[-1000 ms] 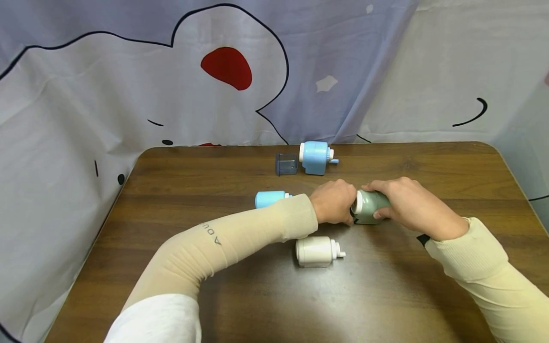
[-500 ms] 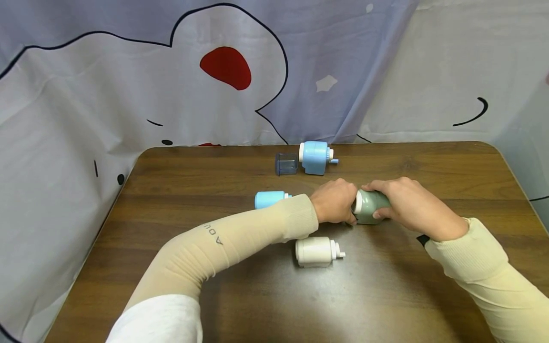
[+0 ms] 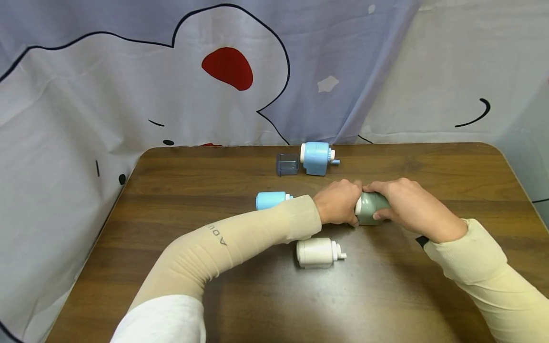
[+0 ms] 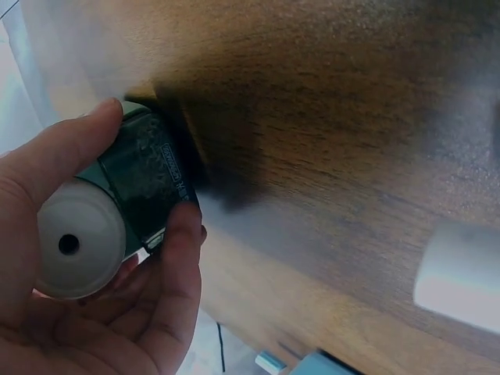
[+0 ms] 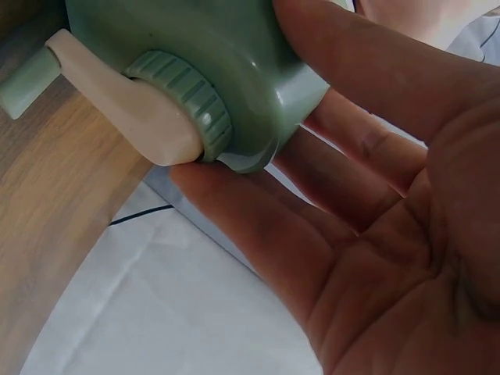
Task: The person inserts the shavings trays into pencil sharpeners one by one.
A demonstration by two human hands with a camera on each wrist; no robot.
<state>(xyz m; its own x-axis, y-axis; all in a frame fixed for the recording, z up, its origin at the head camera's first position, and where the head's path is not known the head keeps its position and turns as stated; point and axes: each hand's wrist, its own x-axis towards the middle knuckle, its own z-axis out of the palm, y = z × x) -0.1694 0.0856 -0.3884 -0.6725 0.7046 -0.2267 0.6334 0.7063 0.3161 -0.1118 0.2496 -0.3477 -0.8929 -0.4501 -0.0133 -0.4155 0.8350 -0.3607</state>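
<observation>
A green crank pencil sharpener lies between both hands on the right half of the table. My left hand is at its white front end. In the left wrist view, my left thumb and fingers pinch the dark see-through shavings drawer, beside the white disc with its pencil hole. My right hand grips the green body from the crank side, thumb on one side and fingers on the other. The pale crank handle shows clear of the fingers in the right wrist view.
A cream crank sharpener lies nearer the front, and a light blue one is partly behind the left sleeve. Another blue sharpener stands at the back edge beside a dark see-through drawer. A patterned curtain hangs behind the table.
My left hand has moved slightly right, towards the right hand, and covers more of the sharpener's white front. The right hand keeps its grip in place.
</observation>
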